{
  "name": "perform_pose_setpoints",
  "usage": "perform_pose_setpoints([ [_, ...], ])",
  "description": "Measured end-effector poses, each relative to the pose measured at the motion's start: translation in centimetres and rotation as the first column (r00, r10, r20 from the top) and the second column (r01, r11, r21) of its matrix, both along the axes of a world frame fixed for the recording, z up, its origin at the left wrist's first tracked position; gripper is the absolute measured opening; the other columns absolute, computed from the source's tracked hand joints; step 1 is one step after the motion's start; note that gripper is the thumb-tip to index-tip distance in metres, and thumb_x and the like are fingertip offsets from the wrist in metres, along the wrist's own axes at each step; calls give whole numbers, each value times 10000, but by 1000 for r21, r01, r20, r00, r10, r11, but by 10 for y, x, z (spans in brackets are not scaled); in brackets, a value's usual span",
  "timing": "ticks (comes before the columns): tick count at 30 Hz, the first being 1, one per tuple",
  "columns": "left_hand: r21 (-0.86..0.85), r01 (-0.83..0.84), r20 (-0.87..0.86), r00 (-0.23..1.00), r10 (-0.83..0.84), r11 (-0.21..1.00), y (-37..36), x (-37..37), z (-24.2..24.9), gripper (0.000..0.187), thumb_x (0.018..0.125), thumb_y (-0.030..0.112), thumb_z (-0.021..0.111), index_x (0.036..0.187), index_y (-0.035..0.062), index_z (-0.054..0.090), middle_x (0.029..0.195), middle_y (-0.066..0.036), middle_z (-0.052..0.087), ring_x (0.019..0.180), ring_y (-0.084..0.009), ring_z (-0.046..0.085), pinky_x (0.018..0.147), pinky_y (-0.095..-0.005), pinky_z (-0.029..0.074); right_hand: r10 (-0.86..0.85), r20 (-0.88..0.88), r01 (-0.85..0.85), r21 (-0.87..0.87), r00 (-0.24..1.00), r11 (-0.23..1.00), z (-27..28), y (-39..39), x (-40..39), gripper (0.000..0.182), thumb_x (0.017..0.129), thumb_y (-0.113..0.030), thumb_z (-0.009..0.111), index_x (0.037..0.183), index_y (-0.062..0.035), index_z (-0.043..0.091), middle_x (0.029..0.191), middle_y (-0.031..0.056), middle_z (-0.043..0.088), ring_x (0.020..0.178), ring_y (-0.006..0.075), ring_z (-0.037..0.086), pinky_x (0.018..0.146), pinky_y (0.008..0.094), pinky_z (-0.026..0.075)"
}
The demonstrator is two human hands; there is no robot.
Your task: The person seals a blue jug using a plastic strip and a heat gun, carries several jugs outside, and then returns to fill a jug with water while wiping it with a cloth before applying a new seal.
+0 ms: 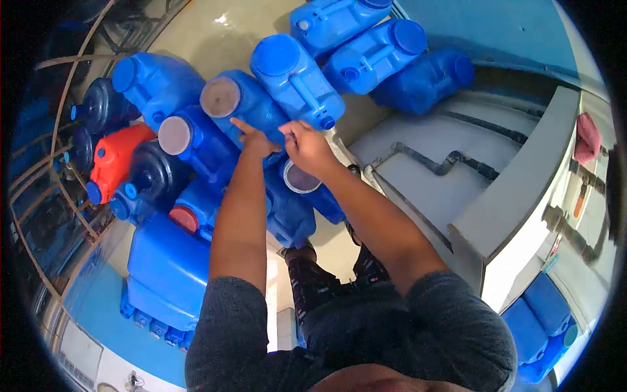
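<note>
We have the brown-lidded jug (260, 103) standing among the crowd of blue containers, its lid at about ten o'clock from our hands. Working well here calls for a measured reach: let the left index finger (239, 123) meet the lid's near edge lightly, and clear the handle before we put any weight on the body. The neighbours sit close, with the pink-lidded jug (212, 147) at nine o'clock and the tall light-blue jug (297, 81) near twelve, so we should move gently and not knock them. Our feet are close to the white-rimmed jug (302, 176), at five o'clock, so a steady stance matters.

As for pose, both forearms come up from six o'clock and draw together over the jugs. Our left hand (258, 142) is partly open, index stretched out towards eleven o'clock and the other fingers loosely folded, with nothing seen in it. Our right hand (309, 149) is just beside it, angled towards ten or eleven, its fingers curled in; we cannot tell whether they have hold of anything or touch a jug.
</note>
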State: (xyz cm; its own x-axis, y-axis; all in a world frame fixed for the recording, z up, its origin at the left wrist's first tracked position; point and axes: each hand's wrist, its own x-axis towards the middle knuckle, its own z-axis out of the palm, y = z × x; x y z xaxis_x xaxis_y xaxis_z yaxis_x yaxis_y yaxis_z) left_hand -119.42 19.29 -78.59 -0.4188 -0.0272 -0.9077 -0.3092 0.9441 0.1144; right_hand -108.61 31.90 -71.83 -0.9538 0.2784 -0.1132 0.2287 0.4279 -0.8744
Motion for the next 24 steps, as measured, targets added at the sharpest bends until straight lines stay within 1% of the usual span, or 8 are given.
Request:
perform_pose_setpoints([
  [2,-143,98,-32,994,-103,985,2,3,-17,1616,637,293,947,1362,34,-475,1527,-423,149,1355,-434,434,1108,-413,429,-50,-44,51,12,998,999,-4,6,-30,193,859,-28,566,1039,-26,636,990,183,674,922,381,657,793,448,538],
  [5,-125,26,-114,993,-40,992,-2,7,-25,1598,654,277,942,1374,44,-465,1507,-428,185,1289,-419,506,1051,-406,485,-149,-129,150,1,980,989,-9,12,-77,199,856,1,567,1033,-18,654,972,182,680,851,354,673,728,409,547],
  [8,-61,1,-59,998,-4,998,-1,2,-4,1642,631,363,952,1338,19,-489,1513,-454,148,1408,-480,328,1175,-454,327,-210,-151,212,-1,966,977,-12,25,-124,186,856,4,572,1020,-17,657,979,186,685,844,346,676,727,410,548],
  [10,-57,-10,-76,997,5,998,1,1,2,1638,634,357,951,1337,16,-489,1515,-456,134,1415,-490,308,1178,-452,323,-224,-165,222,-29,961,975,-17,31,-153,154,839,-32,597,984,-31,647,955,206,668,905,408,645,787,491,531],
  [15,-107,42,-107,993,-54,993,4,4,-5,1633,631,341,955,1348,8,-475,1497,-466,151,1389,-516,331,1162,-458,347,-130,-185,135,19,974,991,-32,24,-187,172,826,-37,605,993,-30,649,964,203,668,913,405,645,800,481,533],
  [17,-77,-69,-148,987,57,995,4,4,0,1587,636,219,954,1429,83,-414,1525,-383,184,1274,-453,509,1042,-447,488,-73,-174,80,33,982,996,-35,24,-194,184,819,-39,609,998,-30,650,967,202,666,915,405,646,806,479,533],
  [20,-106,-86,-152,986,69,991,7,3,6,1574,637,212,952,1446,84,-392,1531,-381,176,1288,-460,498,1043,-459,486,3,-130,0,21,991,1000,-43,41,-208,219,808,-53,609,1021,-37,659,977,193,663,919,398,647,818,477,534],
  [24,-97,-122,-129,986,109,988,9,-2,12,1560,639,208,951,1462,88,-368,1530,-393,159,1290,-466,496,1043,-465,487,28,-236,61,361,971,930,-63,116,-250,274,797,-70,617,1065,-43,665,992,198,658,947,386,637,844,473,530],
])
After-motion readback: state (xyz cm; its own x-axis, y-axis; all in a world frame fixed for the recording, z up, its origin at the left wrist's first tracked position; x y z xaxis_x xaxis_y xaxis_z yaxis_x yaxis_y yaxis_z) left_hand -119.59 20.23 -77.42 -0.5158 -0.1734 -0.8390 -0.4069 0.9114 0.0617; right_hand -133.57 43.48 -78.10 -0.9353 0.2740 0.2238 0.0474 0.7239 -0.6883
